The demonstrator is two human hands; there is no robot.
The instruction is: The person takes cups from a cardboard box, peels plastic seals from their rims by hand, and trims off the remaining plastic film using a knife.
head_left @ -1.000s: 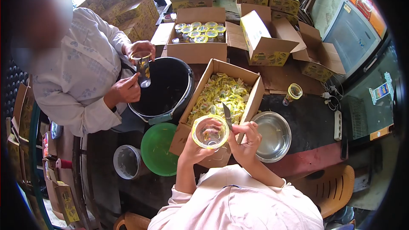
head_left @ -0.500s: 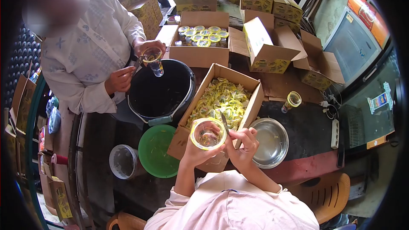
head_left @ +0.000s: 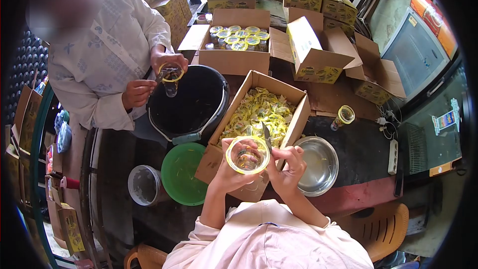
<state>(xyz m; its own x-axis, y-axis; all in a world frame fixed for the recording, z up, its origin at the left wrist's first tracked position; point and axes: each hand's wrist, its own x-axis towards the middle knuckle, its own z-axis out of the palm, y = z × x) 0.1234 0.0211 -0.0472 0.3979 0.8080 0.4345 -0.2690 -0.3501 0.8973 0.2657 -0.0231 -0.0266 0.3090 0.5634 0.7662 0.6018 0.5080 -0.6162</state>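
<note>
My left hand (head_left: 225, 175) is wrapped round a clear plastic cup (head_left: 247, 155) with a yellow rim, its mouth facing up toward me. A small knife (head_left: 267, 135) is pinched in my right hand (head_left: 288, 170), its blade upright beside the cup's right edge. Just beyond both hands lies an open cardboard box (head_left: 298, 128) filled with yellow wrapper pieces (head_left: 256, 114). To the right of my right hand is a metal bowl (head_left: 318, 167) with a few yellow scraps in it.
At the left a co-worker (head_left: 107, 55) holds a cup and a thin tool over a black bucket (head_left: 186, 100). A green basin (head_left: 183, 179) and grey pail (head_left: 143, 185) stand nearby. Behind is a box of cups (head_left: 234, 61); another cup (head_left: 344, 115) stands right.
My hands keep the cup and knife; the blade has tipped slightly more upright than half a second ago. The co-worker's cup has moved toward the bucket and shifted slightly since then.
</note>
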